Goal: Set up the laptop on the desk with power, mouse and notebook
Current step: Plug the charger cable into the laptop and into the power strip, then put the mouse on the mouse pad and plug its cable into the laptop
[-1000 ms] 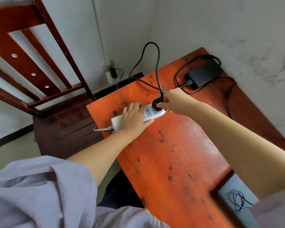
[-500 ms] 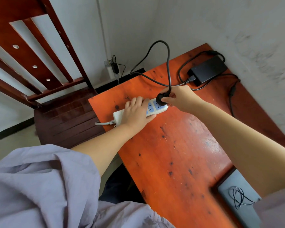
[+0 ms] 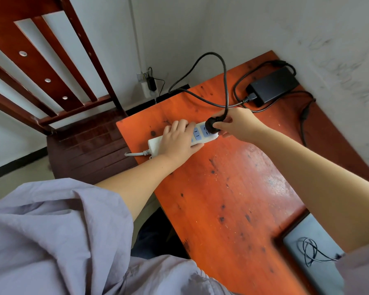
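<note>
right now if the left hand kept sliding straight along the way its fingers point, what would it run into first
Most likely the black plug that the right hand holds at the far end of the power strip. The left hand lies flat on that strip, pointing along it.

From my remote seat, the white plastic power strip (image 3: 179,139) lies on the orange wooden desk (image 3: 232,199) near its far left edge. My left hand (image 3: 177,141) rests flat on the strip; my right hand (image 3: 237,124) pinches the round black plug (image 3: 211,125) at the strip's right end. Behind them, in the desk's far right corner, sits the black rectangular power adapter (image 3: 273,85) (its cable loops above the plug). The grey laptop (image 3: 315,252) lies at the near right. The dark red wooden chair (image 3: 90,145) stands left of the desk.
</note>
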